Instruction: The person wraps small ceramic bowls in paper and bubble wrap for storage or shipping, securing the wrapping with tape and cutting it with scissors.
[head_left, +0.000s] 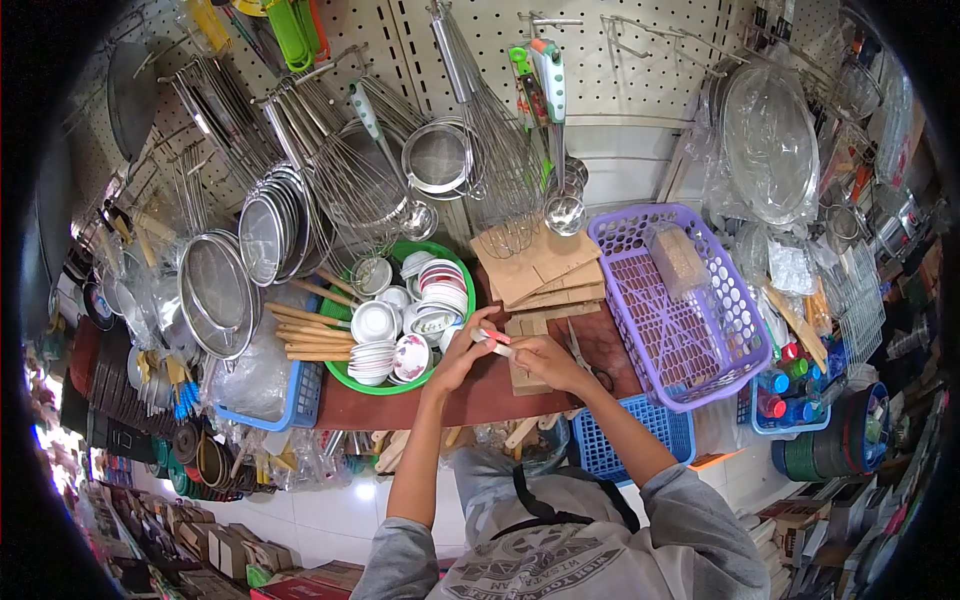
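Both hands meet above the red-brown table [460, 408], in front of my body. My left hand [462, 358] is closed around a small red-and-white object [497, 338], its exact kind too small to make out. The fingers of my right hand [546, 362] pinch the same object from the other side. Just left of my left hand stands a green basin [343, 378] full of small white bowls [375, 322], some with printed patterns. Scissors [575, 345] lie right of my right hand, partly over brown cardboard sheets [538, 268].
A purple basket [755, 370] holding a wrapped block [677, 262] stands on the right. Strainers [215, 290], whisks [480, 130] and ladles [565, 213] hang from the pegboard. Wooden handles [310, 335] jut toward the basin. A blue basket [590, 450] sits below the table edge.
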